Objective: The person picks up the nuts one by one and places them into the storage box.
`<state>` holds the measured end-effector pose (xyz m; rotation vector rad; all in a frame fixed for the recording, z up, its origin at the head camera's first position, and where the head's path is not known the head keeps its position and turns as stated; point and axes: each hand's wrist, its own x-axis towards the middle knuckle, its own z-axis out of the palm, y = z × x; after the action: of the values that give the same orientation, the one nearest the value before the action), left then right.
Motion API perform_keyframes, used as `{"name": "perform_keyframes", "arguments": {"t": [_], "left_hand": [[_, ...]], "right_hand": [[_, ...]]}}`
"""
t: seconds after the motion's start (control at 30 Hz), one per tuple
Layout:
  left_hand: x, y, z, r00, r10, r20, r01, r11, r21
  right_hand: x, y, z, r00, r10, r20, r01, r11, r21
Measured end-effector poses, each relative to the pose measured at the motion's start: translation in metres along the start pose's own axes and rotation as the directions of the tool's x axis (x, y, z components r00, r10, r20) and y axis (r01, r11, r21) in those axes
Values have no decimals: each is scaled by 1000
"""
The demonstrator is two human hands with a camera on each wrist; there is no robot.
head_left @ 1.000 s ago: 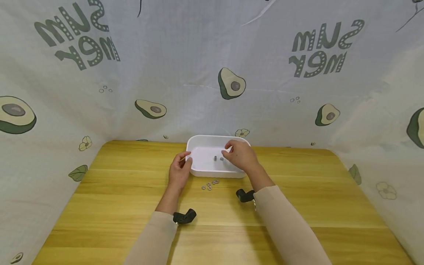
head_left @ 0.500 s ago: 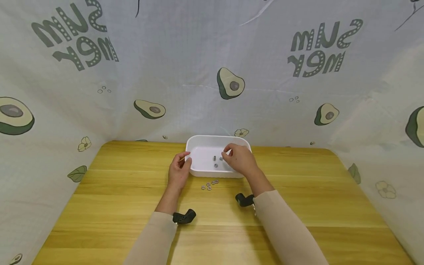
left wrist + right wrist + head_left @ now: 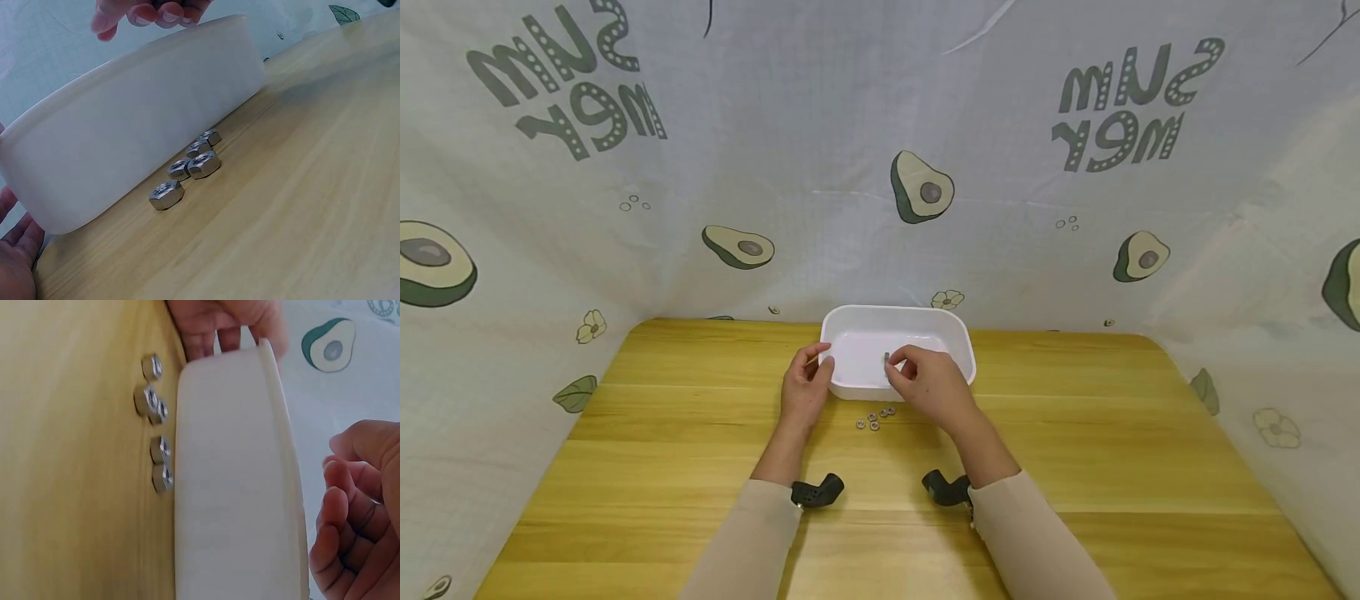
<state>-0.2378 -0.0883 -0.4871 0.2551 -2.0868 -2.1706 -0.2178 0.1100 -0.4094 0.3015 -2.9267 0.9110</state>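
Observation:
A white plastic tray (image 3: 898, 312) stands at the back of the wooden table. My left hand (image 3: 805, 390) grips its left end, with the thumb at the rim and fingers round the wall. Over the tray's front right part is my right hand (image 3: 934, 387), fingers loosely curled, thumb and index tips close together. Nothing shows between those tips in the right wrist view. One steel hex nut in the tray (image 3: 887, 357) peeks out beside the right fingertips; the hand covers others. Several more hex nuts (image 3: 204, 164) lie on the table along the tray's front wall.
The wooden table (image 3: 700, 467) reaches back to a pale cloth (image 3: 820, 167) printed with avocados, which hangs behind and at both sides. A black wrist camera (image 3: 818, 491) sits on the left wrist, another black camera (image 3: 946, 488) on the right.
A third nut came into view inside the tray half a second ago. Since then my right hand has moved left and nearer, now covering nuts. The left hand stays put.

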Motion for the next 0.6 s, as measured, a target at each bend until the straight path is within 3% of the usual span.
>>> {"name": "perform_keyframes", "arguments": {"t": [0.37, 0.6], "left_hand": [[0, 0, 0, 1000, 12, -4, -12, 1000, 6], [0, -1, 0, 1000, 4, 4, -4, 1000, 4]], "right_hand": [[-26, -6, 18, 999, -31, 25, 32, 999, -22], [-31, 1, 32, 992, -13, 122, 15, 1000, -19]]}}
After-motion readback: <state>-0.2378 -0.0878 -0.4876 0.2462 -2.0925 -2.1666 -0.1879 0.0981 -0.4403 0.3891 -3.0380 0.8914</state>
